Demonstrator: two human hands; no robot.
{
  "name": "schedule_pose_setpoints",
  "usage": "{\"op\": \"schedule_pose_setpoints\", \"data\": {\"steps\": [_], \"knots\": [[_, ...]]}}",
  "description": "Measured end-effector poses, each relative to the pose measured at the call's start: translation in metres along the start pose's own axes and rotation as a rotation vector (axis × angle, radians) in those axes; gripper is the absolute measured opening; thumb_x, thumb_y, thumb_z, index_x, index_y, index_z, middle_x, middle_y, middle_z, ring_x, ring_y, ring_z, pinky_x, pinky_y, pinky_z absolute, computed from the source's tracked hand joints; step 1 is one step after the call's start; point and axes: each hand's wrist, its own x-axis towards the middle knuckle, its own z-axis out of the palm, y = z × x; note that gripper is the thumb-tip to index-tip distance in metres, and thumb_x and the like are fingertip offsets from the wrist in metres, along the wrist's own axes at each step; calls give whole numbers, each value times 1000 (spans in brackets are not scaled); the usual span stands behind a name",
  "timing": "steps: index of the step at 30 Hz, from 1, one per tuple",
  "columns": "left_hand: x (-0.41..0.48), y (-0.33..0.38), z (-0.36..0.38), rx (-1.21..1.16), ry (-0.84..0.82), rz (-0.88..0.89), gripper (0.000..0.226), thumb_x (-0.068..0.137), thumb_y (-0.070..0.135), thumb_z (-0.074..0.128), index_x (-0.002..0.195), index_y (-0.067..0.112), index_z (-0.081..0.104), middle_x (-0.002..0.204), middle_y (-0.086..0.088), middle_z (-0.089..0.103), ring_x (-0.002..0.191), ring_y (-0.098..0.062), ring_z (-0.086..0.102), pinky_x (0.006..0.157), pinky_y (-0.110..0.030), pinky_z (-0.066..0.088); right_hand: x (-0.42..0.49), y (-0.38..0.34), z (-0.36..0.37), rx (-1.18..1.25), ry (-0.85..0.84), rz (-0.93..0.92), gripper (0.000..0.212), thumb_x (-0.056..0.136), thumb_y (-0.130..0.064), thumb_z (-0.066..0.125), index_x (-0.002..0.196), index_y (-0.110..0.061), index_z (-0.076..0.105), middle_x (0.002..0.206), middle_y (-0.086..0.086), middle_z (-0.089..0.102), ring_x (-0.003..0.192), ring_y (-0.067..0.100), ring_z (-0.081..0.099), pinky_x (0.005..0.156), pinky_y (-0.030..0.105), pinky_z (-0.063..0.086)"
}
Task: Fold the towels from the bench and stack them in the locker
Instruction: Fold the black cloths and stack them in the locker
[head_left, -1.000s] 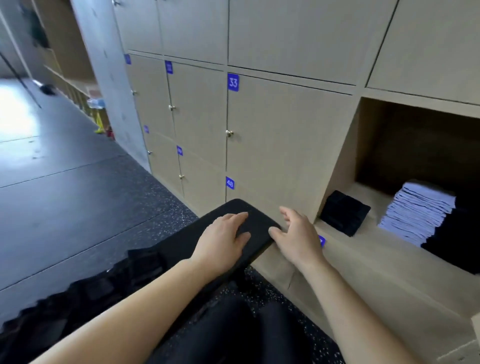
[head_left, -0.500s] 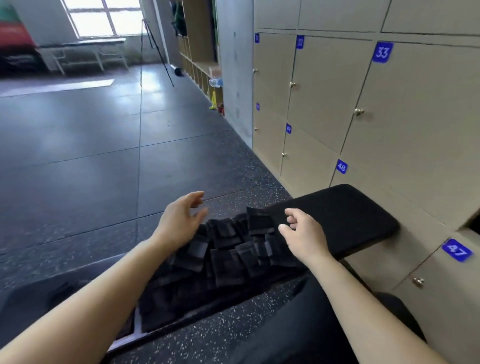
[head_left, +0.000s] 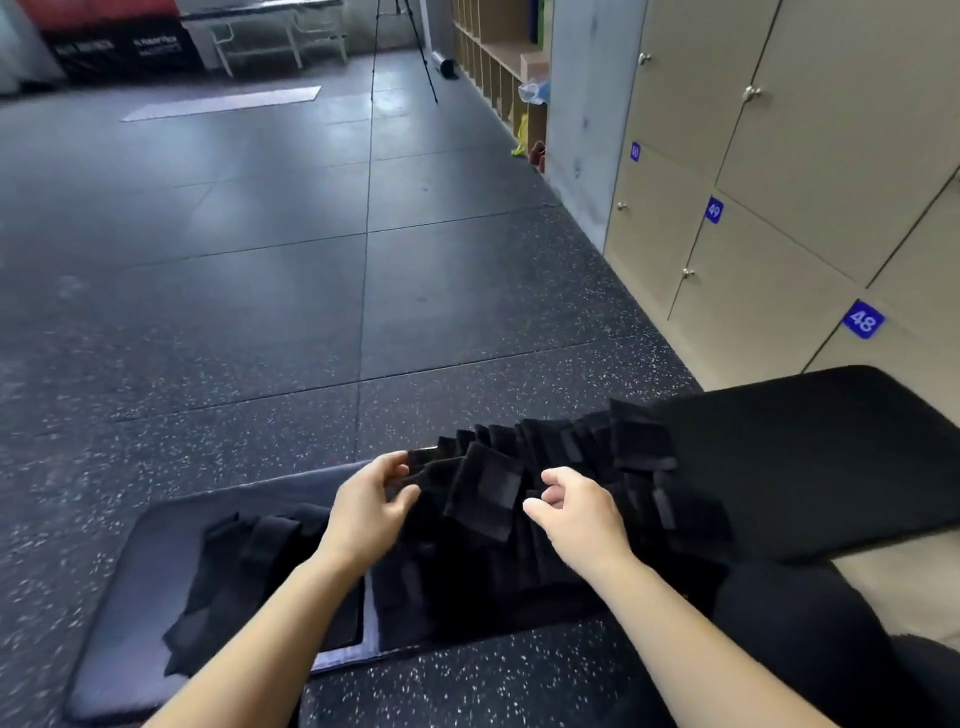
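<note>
A heap of several small black towels (head_left: 639, 447) lies across the black padded bench (head_left: 841, 447) in front of me. One black towel (head_left: 485, 499) on top of the heap sits between my hands. My left hand (head_left: 371, 506) pinches its left edge between thumb and fingers. My right hand (head_left: 576, 512) has its fingers curled at the towel's right edge and pinches it there. Another loose black towel (head_left: 234, 571) lies spread on the bench's left pad (head_left: 130, 587). The open locker is out of view.
Closed beige locker doors (head_left: 769, 270) numbered 48 and 49 line the right side. Dark speckled rubber floor (head_left: 260, 312) stretches ahead. A tripod (head_left: 400, 47) and open wooden shelving (head_left: 498, 62) stand far back. My dark-clothed knee (head_left: 810, 623) is at lower right.
My view swung left, away from the open locker to the bench. Both hands moved from the bare pad end to the towel heap and took hold of a top towel.
</note>
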Motion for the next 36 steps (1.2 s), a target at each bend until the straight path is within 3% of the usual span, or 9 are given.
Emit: {"op": "schedule_pose_setpoints", "data": {"steps": [6,12,15,17,20,24,29,32,36], "knots": [[-6,-30,20,25,22,-160,59,78,28,81,130,9,59,120,-5,66,113,-18,61,95,-27,44,21,-13,33,-68,-39,95,56,87,-40,63,135,-17,49,123,0,60,115,20,55,91,31,45],[-15,-48,42,-35,61,-297,65,69,58,77,124,30,57,111,7,65,103,-9,63,93,-36,52,32,-19,51,-164,-39,182,56,86,-43,63,134,-17,46,124,1,59,118,23,52,92,36,47],[-16,-47,48,-45,94,-364,61,72,50,80,123,26,58,107,5,65,103,-14,63,88,-31,50,33,-23,57,-192,-35,204,60,86,-43,64,135,-18,41,127,5,58,119,26,52,90,35,45],[-16,-47,52,-99,77,-365,33,75,40,81,96,35,56,90,20,64,89,1,63,76,-15,46,36,-25,59,-174,-17,231,64,85,-40,67,136,-16,38,127,7,58,119,28,52,89,36,44],[-10,-47,56,-219,84,-374,36,78,20,81,84,38,51,81,28,60,79,16,56,67,-2,40,42,-21,63,-62,3,303,65,83,-30,69,137,-14,37,122,9,61,112,30,57,83,35,45],[-4,-43,57,-337,107,-384,14,82,17,76,87,17,63,84,5,71,78,-6,64,61,-8,43,46,-15,64,165,-8,280,11,83,-17,62,88,-9,58,79,4,60,73,25,53,64,36,41],[2,-39,55,-489,97,-383,16,87,12,70,99,14,60,94,-1,70,87,-12,65,79,-28,50,47,-22,58,335,-101,175,23,85,-14,60,92,7,58,95,20,65,88,36,60,87,47,48],[4,-37,57,-554,49,-374,17,90,13,66,104,15,57,98,-5,70,93,-19,67,85,-35,54,48,-22,68,11,-123,108,28,89,-28,56,67,-22,40,94,9,51,82,22,44,73,32,37],[3,-33,56,-688,-42,-383,35,81,30,68,111,17,55,103,-8,72,97,-23,70,91,-47,55,48,-21,78,-2,-96,88,34,89,-29,57,66,-21,34,88,4,51,83,24,46,69,29,35]]}}
